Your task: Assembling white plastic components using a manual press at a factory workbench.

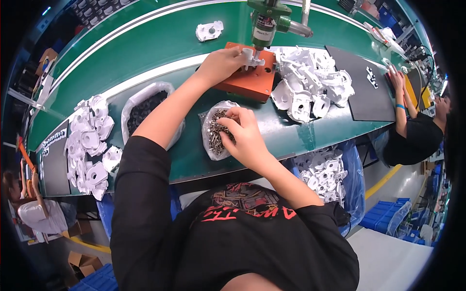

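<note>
My left hand [222, 66] is closed on a white plastic part [252, 58], holding it at the orange fixture block [257, 80] below the green press head [264, 31]. My right hand [247, 135] reaches into a clear plastic bag [215, 154] full of small metal pins [217, 130]. Its thumb and fingers curl in among the pins, and the exact piece between the fingertips is hidden. To the right of the block lies a heap of white plastic parts [310, 80].
A bag of dark small pieces [145, 109] sits beneath my left forearm. More white parts [90, 140] are piled at the left, and one white part [209, 31] lies on the green belt. A blue lined bin [357, 169] stands at the right; a co-worker [412, 126] sits beyond.
</note>
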Demonstrator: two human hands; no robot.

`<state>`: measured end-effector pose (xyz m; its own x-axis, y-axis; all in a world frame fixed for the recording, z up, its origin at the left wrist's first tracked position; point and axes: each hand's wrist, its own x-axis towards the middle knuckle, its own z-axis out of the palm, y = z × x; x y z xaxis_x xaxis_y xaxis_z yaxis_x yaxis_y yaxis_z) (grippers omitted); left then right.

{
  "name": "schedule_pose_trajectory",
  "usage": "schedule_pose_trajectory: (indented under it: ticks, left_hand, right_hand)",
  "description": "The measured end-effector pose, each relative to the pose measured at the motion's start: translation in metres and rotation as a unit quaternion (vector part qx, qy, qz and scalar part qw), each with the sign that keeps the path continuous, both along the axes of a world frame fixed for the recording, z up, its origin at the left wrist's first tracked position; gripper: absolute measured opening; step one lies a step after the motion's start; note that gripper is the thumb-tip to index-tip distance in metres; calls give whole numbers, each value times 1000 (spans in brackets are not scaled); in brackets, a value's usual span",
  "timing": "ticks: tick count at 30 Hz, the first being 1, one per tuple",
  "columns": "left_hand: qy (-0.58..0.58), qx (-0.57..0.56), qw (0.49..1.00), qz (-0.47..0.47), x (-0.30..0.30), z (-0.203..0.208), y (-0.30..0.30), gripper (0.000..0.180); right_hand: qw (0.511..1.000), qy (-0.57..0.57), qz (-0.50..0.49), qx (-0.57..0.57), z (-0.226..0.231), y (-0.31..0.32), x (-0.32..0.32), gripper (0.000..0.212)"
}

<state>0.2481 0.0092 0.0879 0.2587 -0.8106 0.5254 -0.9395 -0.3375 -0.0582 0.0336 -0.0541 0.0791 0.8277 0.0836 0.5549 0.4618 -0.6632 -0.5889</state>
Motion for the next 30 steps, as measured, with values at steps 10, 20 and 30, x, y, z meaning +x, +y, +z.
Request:
schedule_pose_trajectory:
  ticks: [10, 20, 30]
  left_hand:
    - [14, 14, 998, -65, 6, -12, 4, 17]
    - [314, -126, 941, -19, -76, 35, 91, 39]
    - [219, -78, 891, 390, -141, 21, 277, 26]
  right_hand:
    - [997, -18, -8, -77, 2, 2, 3, 27]
    - [991, -4, 2, -131, 15, 6, 8, 15]
    - [992, 37, 92, -77, 27, -9, 12, 15]
